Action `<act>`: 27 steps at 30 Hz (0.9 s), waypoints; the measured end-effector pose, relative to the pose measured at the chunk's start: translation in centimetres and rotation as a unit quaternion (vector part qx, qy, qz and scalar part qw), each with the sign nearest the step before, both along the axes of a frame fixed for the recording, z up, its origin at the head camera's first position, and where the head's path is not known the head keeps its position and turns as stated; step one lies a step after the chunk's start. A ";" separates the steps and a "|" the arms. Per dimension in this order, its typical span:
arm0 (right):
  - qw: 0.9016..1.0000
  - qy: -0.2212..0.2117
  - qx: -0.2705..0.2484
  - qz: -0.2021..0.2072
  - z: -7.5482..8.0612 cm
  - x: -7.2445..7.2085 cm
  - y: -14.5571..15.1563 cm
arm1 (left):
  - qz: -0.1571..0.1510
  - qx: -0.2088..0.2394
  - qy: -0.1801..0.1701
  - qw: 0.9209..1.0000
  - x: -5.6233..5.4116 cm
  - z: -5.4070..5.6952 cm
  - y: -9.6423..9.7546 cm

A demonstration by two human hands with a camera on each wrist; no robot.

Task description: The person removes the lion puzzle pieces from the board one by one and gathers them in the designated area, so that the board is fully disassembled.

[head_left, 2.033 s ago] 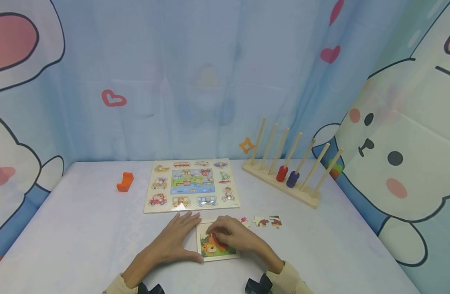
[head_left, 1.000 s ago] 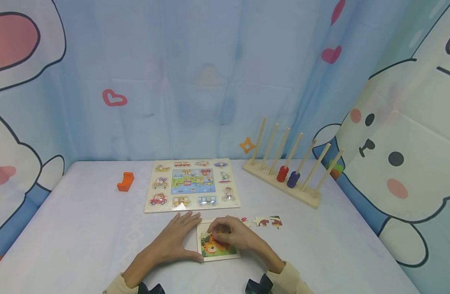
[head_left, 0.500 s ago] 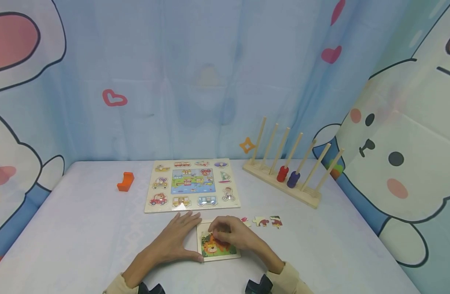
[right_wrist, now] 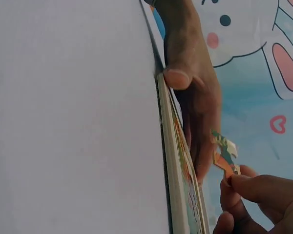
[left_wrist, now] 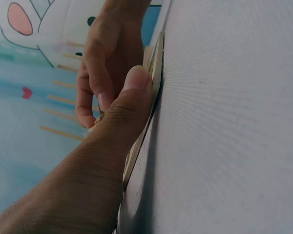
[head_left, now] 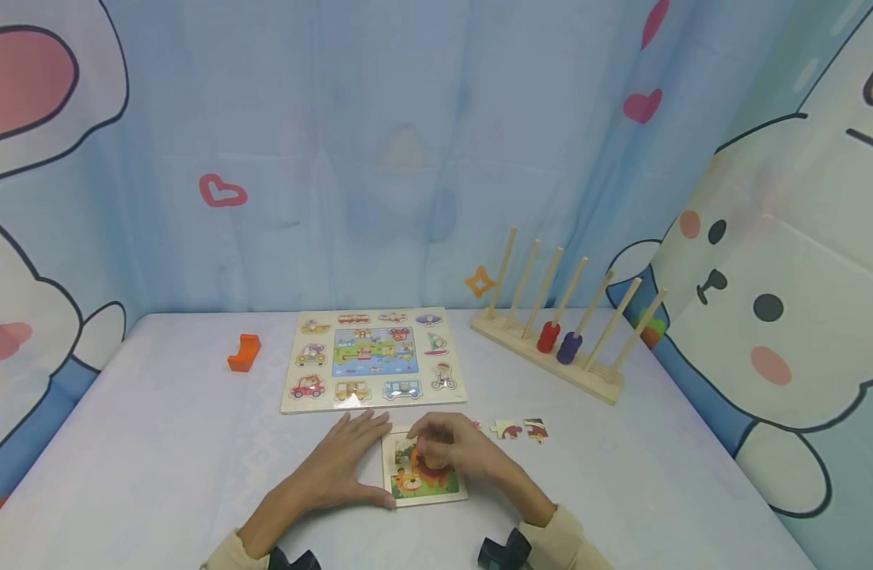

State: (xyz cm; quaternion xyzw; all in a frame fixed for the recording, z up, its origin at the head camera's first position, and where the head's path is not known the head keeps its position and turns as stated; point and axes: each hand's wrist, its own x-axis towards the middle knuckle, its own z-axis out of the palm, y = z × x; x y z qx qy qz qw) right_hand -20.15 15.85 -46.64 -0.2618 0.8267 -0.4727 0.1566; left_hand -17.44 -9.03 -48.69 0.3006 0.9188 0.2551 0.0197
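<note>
A small wooden-framed lion jigsaw puzzle (head_left: 430, 500) lies on the table before me. My left hand (head_left: 342, 467) rests along its left side, fingers straight and spread, the thumb touching the frame's near left corner. Over the upper part of the puzzle, my right hand (head_left: 464, 450) pinches a puzzle piece between thumb and fingertips. In the right wrist view that jigsaw piece (right_wrist: 225, 155), green and orange, is tilted and raised off the board. The right hand hides part of the puzzle in the head view.
Loose jigsaw pieces (head_left: 507, 429) lie right of the puzzle, one partly covered by the right hand. A larger vehicle puzzle board (head_left: 375, 401) sits behind. A wooden peg rack (head_left: 543, 355) with red and purple beads stands back right, an orange block (head_left: 244, 353) back left.
My right hand has lifted slightly up and right with the puzzle piece, baring more of the lion picture and covering more of the nearest loose piece. The left hand stays still.
</note>
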 end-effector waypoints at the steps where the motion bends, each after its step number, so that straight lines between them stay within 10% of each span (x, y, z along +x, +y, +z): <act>1: 1.000 0.003 0.000 -0.005 0.1 -0.1 0.2 | 0.000 -0.001 -0.001 1.000 0.0 0.0 0.0; 27: 0.994 -0.051 0.074 0.055 2.8 -1.9 9.5 | -0.001 -0.007 -0.004 1.000 -0.2 0.0 0.1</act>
